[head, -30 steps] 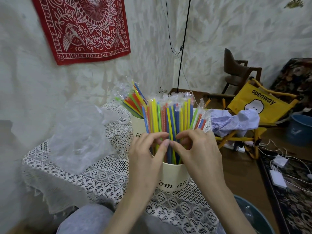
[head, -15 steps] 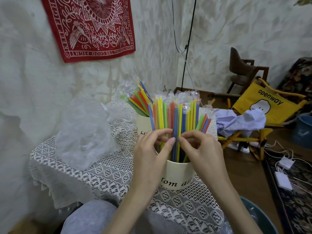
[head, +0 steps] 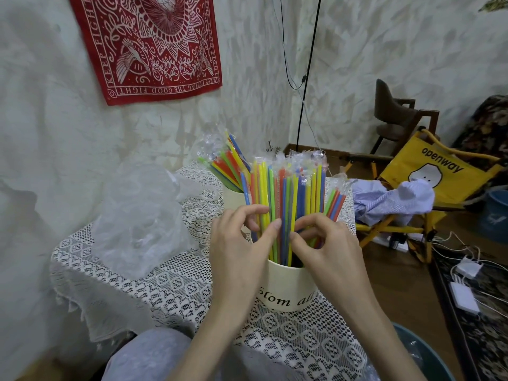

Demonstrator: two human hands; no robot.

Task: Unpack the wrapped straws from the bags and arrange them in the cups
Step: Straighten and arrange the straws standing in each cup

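Fingers of both hands, left hand (head: pixel 242 243) and right hand (head: pixel 327 248), were curled into the straws (head: pixel 288 204), pinching stems just above the near cup's (head: pixel 286 290) rim. Risk, as I judged it: a sideways tug could tip the cup or spill straws over the lace cloth (head: pixel 176 284). Crumpled bag (head: pixel 140 218) lay left; far cup (head: pixel 233 195) behind held more straws, crowding the fan. Yellow chair (head: pixel 439 174) stood beyond.

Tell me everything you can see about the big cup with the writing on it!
The near cup is cream-coloured and round, with dark cursive lettering, partly hidden, on its side. It stands upright on the lace tablecloth, in front of a second cup. It is packed with wrapped straws in yellow, blue, green and red, standing up. The left hand and right hand reach over its rim, fingers among the straws.
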